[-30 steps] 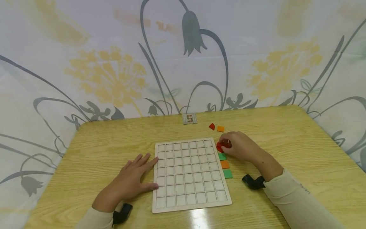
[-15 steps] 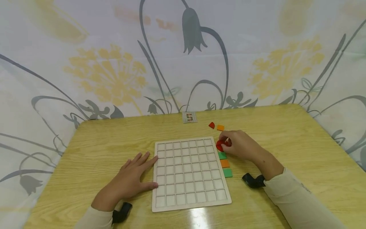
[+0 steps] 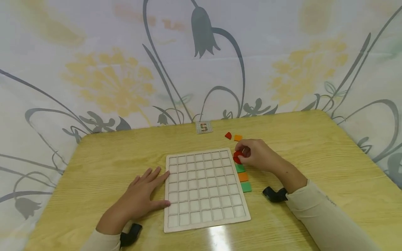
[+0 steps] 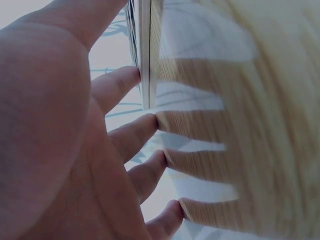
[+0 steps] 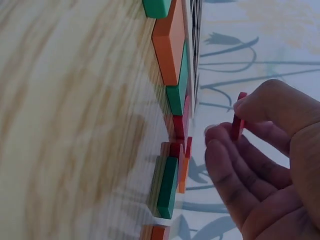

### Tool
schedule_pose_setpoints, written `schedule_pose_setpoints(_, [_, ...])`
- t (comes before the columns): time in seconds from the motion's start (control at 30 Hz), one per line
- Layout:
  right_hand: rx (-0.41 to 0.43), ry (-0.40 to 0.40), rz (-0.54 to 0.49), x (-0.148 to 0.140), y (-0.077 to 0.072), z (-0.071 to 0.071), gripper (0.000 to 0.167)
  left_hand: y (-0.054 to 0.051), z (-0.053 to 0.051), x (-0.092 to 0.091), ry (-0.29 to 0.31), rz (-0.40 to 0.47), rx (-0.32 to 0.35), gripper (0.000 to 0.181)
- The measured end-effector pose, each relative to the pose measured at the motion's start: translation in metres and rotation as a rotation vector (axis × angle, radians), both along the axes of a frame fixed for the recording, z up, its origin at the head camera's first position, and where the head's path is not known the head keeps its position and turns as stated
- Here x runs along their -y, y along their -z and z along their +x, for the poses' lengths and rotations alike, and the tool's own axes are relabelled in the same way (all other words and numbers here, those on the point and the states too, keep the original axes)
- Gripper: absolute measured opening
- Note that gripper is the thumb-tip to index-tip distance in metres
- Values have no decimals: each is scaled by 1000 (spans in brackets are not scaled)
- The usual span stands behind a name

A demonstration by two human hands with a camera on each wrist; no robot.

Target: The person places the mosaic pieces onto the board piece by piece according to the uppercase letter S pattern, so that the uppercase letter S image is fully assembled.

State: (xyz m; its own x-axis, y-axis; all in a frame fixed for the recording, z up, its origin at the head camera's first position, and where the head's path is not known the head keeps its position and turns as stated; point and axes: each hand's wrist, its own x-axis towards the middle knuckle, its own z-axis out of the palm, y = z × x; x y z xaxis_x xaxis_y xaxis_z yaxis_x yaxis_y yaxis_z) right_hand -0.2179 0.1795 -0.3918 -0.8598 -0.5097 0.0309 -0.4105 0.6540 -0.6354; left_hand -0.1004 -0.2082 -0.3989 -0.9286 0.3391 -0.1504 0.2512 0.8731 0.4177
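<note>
A pale wooden grid board (image 3: 207, 223) lies flat on the table, its cells bare. My left hand (image 3: 139, 197) rests at its left side with fingers spread, thumb and forefinger touching the board's edge. My right hand (image 3: 259, 155) pinches a thin red piece (image 5: 238, 120) between thumb and fingers, just off the tabletop. Another red piece (image 5: 181, 122) lies on the table beneath it, partly hidden by the hand in the head view. Along the board's right edge sit a green tile (image 3: 240, 168), an orange tile (image 3: 243, 176) and another green tile (image 3: 246, 187).
Beyond the right hand lie a red quarter-round piece (image 3: 228, 135) and an orange tile (image 3: 238, 138). A small pattern card (image 3: 204, 127) lies at the table's back edge, before a flower-printed cloth (image 3: 201, 76). A dark green piece (image 5: 168, 187) shows in the right wrist view.
The head view has shifted slightly, moving the scene a little left. My right hand stays beside the board with its fingers on the red piece; my left hand keeps its place.
</note>
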Motion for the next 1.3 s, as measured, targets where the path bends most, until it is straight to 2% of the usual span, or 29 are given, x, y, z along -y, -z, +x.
schedule_pose_setpoints(0.1, [29, -8, -47, 2, 1, 1, 17, 1, 1, 1, -2, 7, 3, 90])
schedule_pose_setpoints(0.3, [35, 4, -118, 3, 0, 3, 17, 1, 0, 1, 3, 8, 9, 89])
schedule_pose_setpoints(0.53, [3, 29, -175, 8, -12, 6, 18, 1, -2, -2, 10, 18, 1, 88])
schedule_pose_setpoints(0.7, [2, 14, -239, 19, -19, 6, 21, 0, -1, -4, 2, 2, -9, 89])
schedule_pose_setpoints(0.97, [4, 5, -299, 37, -26, 6, 23, 2, 1, -6, -6, 24, 21, 89])
schedule_pose_setpoints(1.3, [-8, 9, -411, 58, -28, 4, 25, 0, 1, -8, -22, 32, 37, 89])
